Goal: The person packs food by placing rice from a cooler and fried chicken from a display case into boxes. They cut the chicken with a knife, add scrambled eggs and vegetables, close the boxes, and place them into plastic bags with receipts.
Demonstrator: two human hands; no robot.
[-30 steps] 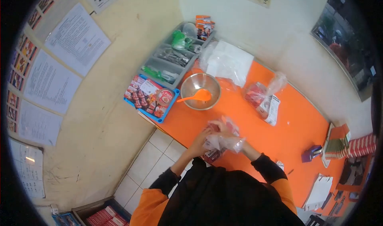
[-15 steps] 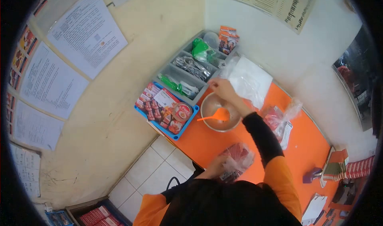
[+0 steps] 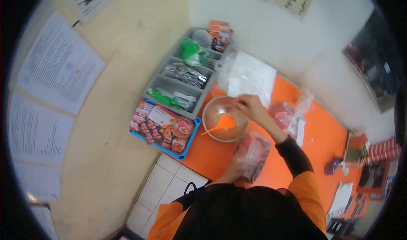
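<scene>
A round metal bowl (image 3: 207,126) stands on the orange table, with an orange plastic scoop (image 3: 226,121) lying inside it, its handle over the near-left rim. My right hand (image 3: 251,106) is above the bowl's far right rim, fingers closed in a pinch; what is between them, if anything, is too small to make out. Below the bowl, my left hand (image 3: 234,170) grips the left side of a clear plastic bag (image 3: 253,155) with reddish contents. Part of that hand's fingers is hidden by the bag.
Left of the bowl is a blue tray (image 3: 183,157) with printed packaging. Behind it, a grey compartment bin (image 3: 197,105) holds wrapped cutlery and green packets. White plastic sheets (image 3: 250,81) lie at the back; another reddish bag (image 3: 285,115) sits right. A purple object (image 3: 333,166) stands far right.
My right hand has come back from beside the grey bin to the bowl's right rim. The bag in my left hand is now nearer the bowl. The whole view has shifted.
</scene>
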